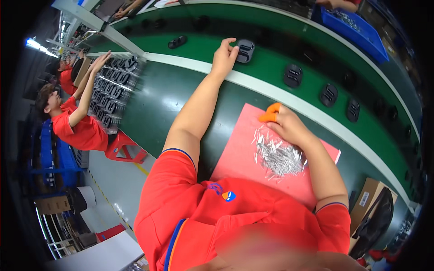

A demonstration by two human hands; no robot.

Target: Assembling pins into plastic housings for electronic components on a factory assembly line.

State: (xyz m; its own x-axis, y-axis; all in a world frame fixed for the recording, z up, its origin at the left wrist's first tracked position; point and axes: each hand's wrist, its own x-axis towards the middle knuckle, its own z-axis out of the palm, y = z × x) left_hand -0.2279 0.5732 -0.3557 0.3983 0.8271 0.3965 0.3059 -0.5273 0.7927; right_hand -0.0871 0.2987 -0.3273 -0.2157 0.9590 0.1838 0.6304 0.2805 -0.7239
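Observation:
My left hand (pixel 224 58) reaches over the pale rail onto the green conveyor belt. Its thumb and index finger are apart, at the left edge of a dark grey plastic part (pixel 244 51) with rounded corners and raised curved ridges; I see no grip around it. Over the far edge of a pink mat (pixel 235 140), my right hand (pixel 289 126) has its fingers curled together, orange covers on some fingertips. Whatever it may hold is too small to make out. Beside and below it lies a loose pile of thin silvery metal pins (pixel 280 158).
Similar black parts (pixel 293 75) lie spaced along the belt (pixel 266 63). A blue bin (pixel 355 31) of small pieces stands beyond it. To the left, a co-worker (pixel 79 117) stretches both arms over trays of black parts (pixel 108 90). A cardboard box (pixel 367 198) is at the right.

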